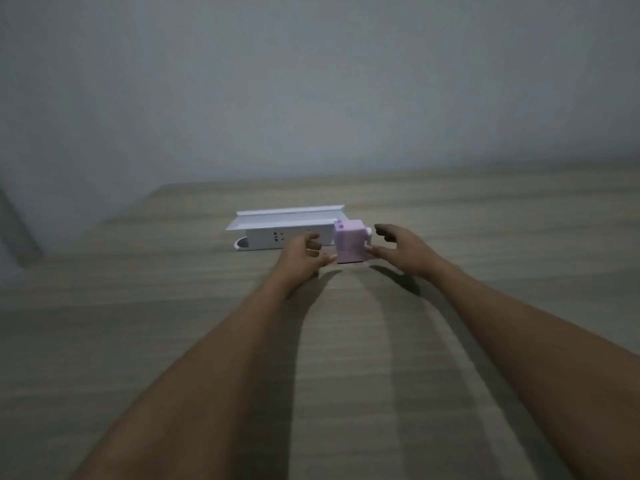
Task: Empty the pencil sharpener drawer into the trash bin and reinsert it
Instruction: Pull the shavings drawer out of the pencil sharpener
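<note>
Sharpener (349,245): pink, upright, frame centre, on wooden table (207,306)
Left hand (303,258): fingers curled, beside it, grip unclear
Right hand (403,249): spread open, thumb touching it

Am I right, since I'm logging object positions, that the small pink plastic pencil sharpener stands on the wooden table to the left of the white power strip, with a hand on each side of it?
Not quite. The head view shows the small pink plastic pencil sharpener at the right end of the white power strip, not left of it. It does stand on the wooden table, with the left hand and right hand on either side.
</note>
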A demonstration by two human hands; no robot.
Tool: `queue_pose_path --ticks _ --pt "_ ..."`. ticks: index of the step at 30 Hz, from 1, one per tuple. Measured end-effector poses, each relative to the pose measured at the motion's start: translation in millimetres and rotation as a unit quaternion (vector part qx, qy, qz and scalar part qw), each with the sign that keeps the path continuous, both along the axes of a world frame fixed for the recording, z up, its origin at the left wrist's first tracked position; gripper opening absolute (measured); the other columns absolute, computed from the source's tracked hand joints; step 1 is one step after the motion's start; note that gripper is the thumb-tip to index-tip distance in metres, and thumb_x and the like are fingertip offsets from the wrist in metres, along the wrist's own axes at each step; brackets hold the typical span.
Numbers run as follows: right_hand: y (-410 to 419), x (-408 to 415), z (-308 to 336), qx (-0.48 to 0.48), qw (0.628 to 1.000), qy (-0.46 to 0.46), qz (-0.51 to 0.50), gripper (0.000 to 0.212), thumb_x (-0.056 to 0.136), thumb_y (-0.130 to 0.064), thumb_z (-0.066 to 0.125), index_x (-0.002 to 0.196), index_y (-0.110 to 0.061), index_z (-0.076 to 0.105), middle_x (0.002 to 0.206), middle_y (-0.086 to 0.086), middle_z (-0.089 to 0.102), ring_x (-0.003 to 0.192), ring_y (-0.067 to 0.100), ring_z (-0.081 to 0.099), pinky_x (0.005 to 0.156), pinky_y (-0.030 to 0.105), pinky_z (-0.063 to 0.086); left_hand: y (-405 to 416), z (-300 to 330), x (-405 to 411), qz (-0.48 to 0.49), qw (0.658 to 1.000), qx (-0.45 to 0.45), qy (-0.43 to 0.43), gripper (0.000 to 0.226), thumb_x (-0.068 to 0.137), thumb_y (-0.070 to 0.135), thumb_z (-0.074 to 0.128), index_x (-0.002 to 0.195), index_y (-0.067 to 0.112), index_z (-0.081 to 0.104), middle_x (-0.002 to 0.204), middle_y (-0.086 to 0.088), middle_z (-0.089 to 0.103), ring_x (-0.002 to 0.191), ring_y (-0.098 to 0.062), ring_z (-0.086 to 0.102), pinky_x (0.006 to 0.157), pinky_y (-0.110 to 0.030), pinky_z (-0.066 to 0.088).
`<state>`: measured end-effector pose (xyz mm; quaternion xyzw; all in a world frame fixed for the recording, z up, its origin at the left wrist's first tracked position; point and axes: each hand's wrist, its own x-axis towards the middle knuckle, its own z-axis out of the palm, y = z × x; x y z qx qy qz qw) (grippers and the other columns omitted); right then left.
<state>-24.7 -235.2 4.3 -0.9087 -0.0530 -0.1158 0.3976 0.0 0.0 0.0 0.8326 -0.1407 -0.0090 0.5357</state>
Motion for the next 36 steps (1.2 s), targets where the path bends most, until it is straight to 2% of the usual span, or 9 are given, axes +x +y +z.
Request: queue_pose_path --ticks 4,7,10,16,20,23,28,32,36 --pt "-3 13 -15 0.113 0.993 -0.001 0.041 0.078 0.080 -0.038 0.084 0.146 -0.010 0.055 0.145 0.004 0.061 0.129 0.022 0.061 0.110 0.043 0.049 -6 -12 14 -0.013 1.000 -0.009 0.001 0.081 0.080 0.011 0.084 0.148 -0.001 0.042 0.127 -0.019 0.062 0.116 -0.029 0.063 0.088 -0.027 0.053" --pt "-5 28 -26 0.191 0.980 -0.002 0.056 0.071 0.077 -0.022 0.088 0.141 -0.008 0.060 0.134 0.005 0.069 0.118 0.021 0.070 0.102 0.044 0.056 -9 -18 25 -0.011 1.000 -0.015 -0.014 0.081 0.077 0.012 0.087 0.146 -0.002 0.047 0.131 -0.019 0.063 0.120 -0.031 0.063 0.099 -0.031 0.053" --pt "-4 35 -25 0.223 0.972 0.021 0.075 0.063 0.077 -0.012 0.087 0.136 -0.006 0.064 0.126 0.008 0.074 0.115 0.025 0.072 0.099 0.043 0.058 -9 -17 33 -0.034 0.999 -0.007 -0.010 0.079 0.077 0.016 0.087 0.145 0.001 0.050 0.132 -0.011 0.065 0.118 -0.024 0.065 0.102 -0.035 0.053" --pt "-4 36 -24 0.195 0.976 0.028 0.087 0.052 0.081 -0.011 0.084 0.130 -0.005 0.068 0.121 0.008 0.075 0.111 0.020 0.071 0.086 0.019 0.058 -13 -16 34 -0.066 0.998 -0.002 -0.025 0.054 0.083 0.014 0.082 0.133 0.005 0.064 0.123 -0.005 0.073 0.108 -0.011 0.071 0.082 -0.007 0.053" --pt "-4 36 -23 0.194 0.976 0.029 0.091 0.053 0.083 -0.009 0.082 0.132 -0.003 0.066 0.123 0.010 0.073 0.111 0.021 0.070 0.080 0.013 0.056 -14 -16 33 -0.068 0.997 -0.003 -0.026 0.050 0.085 0.012 0.080 0.132 0.004 0.065 0.122 -0.005 0.073 0.098 -0.001 0.070 0.078 -0.005 0.052" --pt "-4 37 -23 0.209 0.974 0.033 0.085 0.052 0.082 -0.006 0.083 0.131 0.000 0.065 0.123 0.013 0.073 0.106 0.019 0.071 0.081 0.016 0.057 -16 -17 33 -0.067 0.997 -0.005 -0.028 0.047 0.086 0.006 0.077 0.131 0.002 0.064 0.116 -0.005 0.072 0.086 0.010 0.068 0.073 -0.004 0.051" --pt "-1 30 -18 0.221 0.970 0.058 0.086 0.052 0.081 -0.003 0.082 0.130 0.001 0.065 0.122 0.017 0.073 0.106 0.025 0.072 0.089 0.030 0.061 -12 -13 28 -0.073 0.997 -0.022 -0.011 0.052 0.084 0.009 0.080 0.133 0.005 0.064 0.123 -0.008 0.073 0.108 -0.017 0.071 0.084 -0.015 0.056" --pt "7 6 -7 0.232 0.966 0.068 0.091 0.049 0.083 0.001 0.079 0.130 0.003 0.063 0.116 0.017 0.072 0.095 0.023 0.072 0.075 0.022 0.061 -3 -2 10 -0.088 0.996 -0.021 0.007 0.054 0.084 0.015 0.080 0.136 0.013 0.063 0.120 -0.002 0.074 0.108 -0.019 0.070 0.092 -0.035 0.058" --pt "16 -24 10 0.208 0.972 0.049 0.094 0.049 0.081 -0.003 0.082 0.127 0.004 0.065 0.122 0.021 0.072 0.103 0.022 0.069 0.089 0.026 0.058 11 18 -20 -0.091 0.996 0.000 -0.003 0.055 0.083 0.015 0.081 0.135 0.010 0.063 0.120 -0.003 0.074 0.108 -0.017 0.070 0.095 -0.033 0.054"
